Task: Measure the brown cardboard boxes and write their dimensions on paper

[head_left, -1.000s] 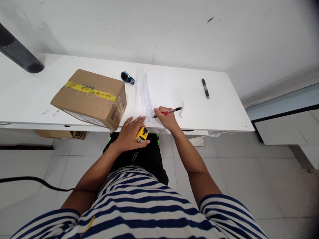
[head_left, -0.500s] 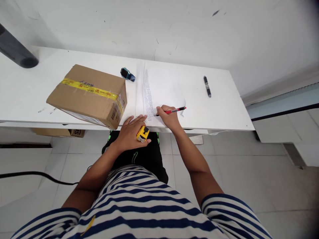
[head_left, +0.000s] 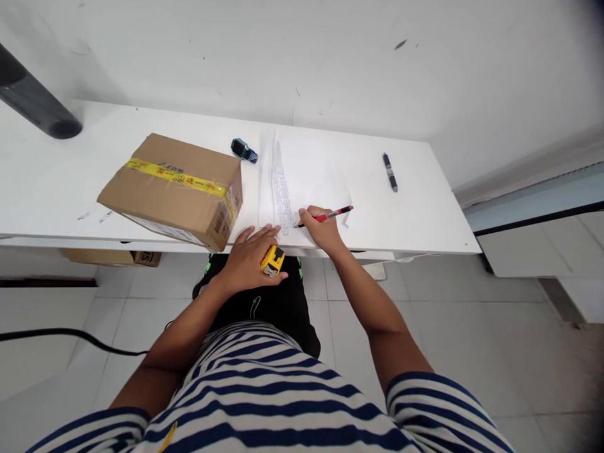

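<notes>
My right hand (head_left: 323,228) is closed round a red pen (head_left: 328,216) with a black end. The pen's tip is at the lower part of a white paper (head_left: 318,179), beside a band of dense handwriting. At the desk's front edge my left hand (head_left: 250,261) rests its fingertips near the paper's lower left corner. A yellow tape measure (head_left: 272,260) with black parts is held between that hand's thumb and fingers. To the left of the paper stands a taped cardboard box (head_left: 174,189).
A small teal and black object (head_left: 244,150) lies behind the box, its kind unclear. On the right of the white desk (head_left: 419,201) is a black pen (head_left: 390,172). A dark cylinder (head_left: 40,97) stands at the far left. Another cardboard box (head_left: 111,257) shows below the desk.
The camera view has shifted slightly, so the desk sits a little lower in the picture. My right hand and the red pen have barely moved over the paper. Both grips are the same.
</notes>
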Demonstrator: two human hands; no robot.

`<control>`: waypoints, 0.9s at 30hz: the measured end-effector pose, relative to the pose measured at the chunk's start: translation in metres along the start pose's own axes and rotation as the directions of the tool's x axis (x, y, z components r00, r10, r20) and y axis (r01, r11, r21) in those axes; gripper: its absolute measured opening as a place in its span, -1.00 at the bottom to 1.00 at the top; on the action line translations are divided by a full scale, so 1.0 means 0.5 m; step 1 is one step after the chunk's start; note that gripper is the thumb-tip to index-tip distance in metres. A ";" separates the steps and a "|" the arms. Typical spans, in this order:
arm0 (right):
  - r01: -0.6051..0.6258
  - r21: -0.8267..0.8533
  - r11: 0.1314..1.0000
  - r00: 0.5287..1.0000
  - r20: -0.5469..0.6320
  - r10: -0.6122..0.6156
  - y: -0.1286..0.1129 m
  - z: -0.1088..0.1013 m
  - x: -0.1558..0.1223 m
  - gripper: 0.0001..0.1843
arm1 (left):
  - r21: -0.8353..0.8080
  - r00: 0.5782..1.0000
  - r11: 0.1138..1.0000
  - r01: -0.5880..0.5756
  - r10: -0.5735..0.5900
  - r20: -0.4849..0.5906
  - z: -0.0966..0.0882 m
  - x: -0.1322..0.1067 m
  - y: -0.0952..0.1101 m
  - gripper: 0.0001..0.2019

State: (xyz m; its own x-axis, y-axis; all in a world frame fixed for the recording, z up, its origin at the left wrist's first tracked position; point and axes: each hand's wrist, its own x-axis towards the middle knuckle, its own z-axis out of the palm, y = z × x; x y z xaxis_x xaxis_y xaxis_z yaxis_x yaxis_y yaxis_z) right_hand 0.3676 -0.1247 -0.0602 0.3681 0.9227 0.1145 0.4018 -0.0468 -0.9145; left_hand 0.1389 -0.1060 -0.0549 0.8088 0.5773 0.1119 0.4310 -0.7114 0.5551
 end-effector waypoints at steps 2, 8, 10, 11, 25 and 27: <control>-0.002 0.004 1.000 1.000 0.004 0.002 0.001 0.000 0.002 -0.52 | 0.002 1.000 1.000 0.006 -0.006 0.005 -0.001 0.000 0.001 -0.43; 0.028 0.033 0.999 0.998 -0.048 -0.026 -0.004 0.004 -0.002 -0.55 | 0.006 1.000 1.000 0.010 -0.010 -0.011 -0.001 0.000 0.002 -0.43; 0.039 0.049 0.998 0.996 -0.082 -0.035 -0.007 0.006 -0.004 -0.56 | 0.008 1.000 1.000 0.015 -0.015 -0.007 -0.001 -0.001 0.002 -0.43; 0.043 0.055 0.998 0.994 -0.099 -0.037 -0.008 0.007 -0.004 -0.56 | 0.008 1.000 1.000 0.017 -0.017 -0.004 -0.001 -0.001 0.002 -0.43; 0.033 0.035 0.999 0.992 -0.127 -0.028 -0.002 0.010 0.001 -0.55 | 0.007 0.999 1.000 0.020 -0.020 -0.027 -0.001 -0.002 0.003 -0.41; 0.108 -0.015 0.994 0.971 -0.211 -0.109 0.003 0.013 0.001 -0.57 | -0.003 0.999 1.000 0.015 -0.015 -0.035 -0.001 -0.004 0.000 -0.40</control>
State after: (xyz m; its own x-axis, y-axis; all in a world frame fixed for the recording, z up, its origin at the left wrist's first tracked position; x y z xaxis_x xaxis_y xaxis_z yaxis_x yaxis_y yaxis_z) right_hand 0.3630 -0.1217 -0.0641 0.4910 0.8206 0.2924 0.4520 0.0469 -0.8908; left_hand 0.1371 -0.1070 -0.0548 0.7878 0.6016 0.1321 0.4421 -0.7016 0.5589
